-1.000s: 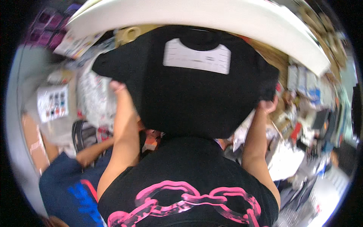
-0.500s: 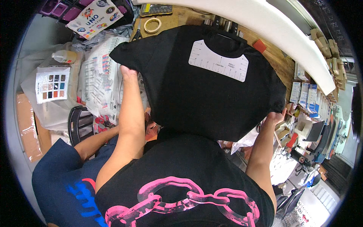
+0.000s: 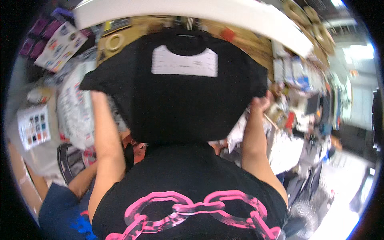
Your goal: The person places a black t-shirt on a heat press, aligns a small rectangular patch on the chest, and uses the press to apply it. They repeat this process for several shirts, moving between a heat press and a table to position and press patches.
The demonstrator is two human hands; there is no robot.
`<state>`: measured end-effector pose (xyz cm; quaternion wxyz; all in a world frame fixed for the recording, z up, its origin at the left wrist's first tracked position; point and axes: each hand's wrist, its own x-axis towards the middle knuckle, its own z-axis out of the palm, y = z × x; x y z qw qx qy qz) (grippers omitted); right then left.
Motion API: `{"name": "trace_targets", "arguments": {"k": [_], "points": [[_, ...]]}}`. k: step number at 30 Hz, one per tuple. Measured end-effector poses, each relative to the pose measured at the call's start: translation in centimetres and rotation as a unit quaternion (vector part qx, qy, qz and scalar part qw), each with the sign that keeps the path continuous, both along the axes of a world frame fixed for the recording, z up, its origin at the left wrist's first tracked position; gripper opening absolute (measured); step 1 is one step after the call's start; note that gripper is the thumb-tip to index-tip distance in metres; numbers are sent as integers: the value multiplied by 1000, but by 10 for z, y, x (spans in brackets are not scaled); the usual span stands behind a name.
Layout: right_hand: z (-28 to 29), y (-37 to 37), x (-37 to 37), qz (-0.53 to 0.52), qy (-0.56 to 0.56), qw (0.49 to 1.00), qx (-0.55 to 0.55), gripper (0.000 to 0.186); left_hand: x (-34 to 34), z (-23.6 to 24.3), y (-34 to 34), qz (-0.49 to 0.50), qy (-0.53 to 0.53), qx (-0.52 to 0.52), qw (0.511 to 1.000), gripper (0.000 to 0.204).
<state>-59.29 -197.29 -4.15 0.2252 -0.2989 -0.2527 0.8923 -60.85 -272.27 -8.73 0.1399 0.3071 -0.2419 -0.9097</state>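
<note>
A black T-shirt (image 3: 180,104) is spread wide before me, its neck at the far side and its hem near my body. On its chest, just below the collar, lies a white T-shirt alignment ruler (image 3: 185,69) with a curved cutout along the neckline. My left hand (image 3: 97,94) is at the left sleeve, its fingers hidden beneath the cloth. At the right sleeve's edge, my right hand (image 3: 261,103) is closed on the fabric, though motion blurs its fingers. Neither hand touches the ruler.
Beyond the shirt is a wooden table (image 3: 140,26) with a tape roll (image 3: 114,43) and a long white padded bar (image 3: 192,11). Plastic-wrapped packs (image 3: 76,108) and a black chair (image 3: 66,162) stand left. Another person's arm (image 3: 83,181) is at lower left. Small boxes (image 3: 294,71) line the right.
The view has turned, so the shirt sits further left and more level in the picture. Both hands remain at the sleeves, and the ruler keeps its place below the collar.
</note>
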Motion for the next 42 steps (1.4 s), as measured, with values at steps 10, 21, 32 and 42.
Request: {"name": "trace_targets", "arguments": {"k": [10, 21, 32, 42], "points": [[-20, 16, -7, -5, 53, 998, -35, 43, -18, 3, -7, -9, 6, -11, 1000, 40], [-28, 32, 4, 7, 12, 1000, -23, 51, -6, 23, 3, 63, 40, 4, 997, 40], [-4, 6, -5, -30, -13, 999, -5, 47, -27, -6, -17, 24, 20, -7, 999, 39], [14, -7, -3, -30, 12, 999, -23, 41, -30, -4, -20, 13, 14, -16, 1000, 38]]}}
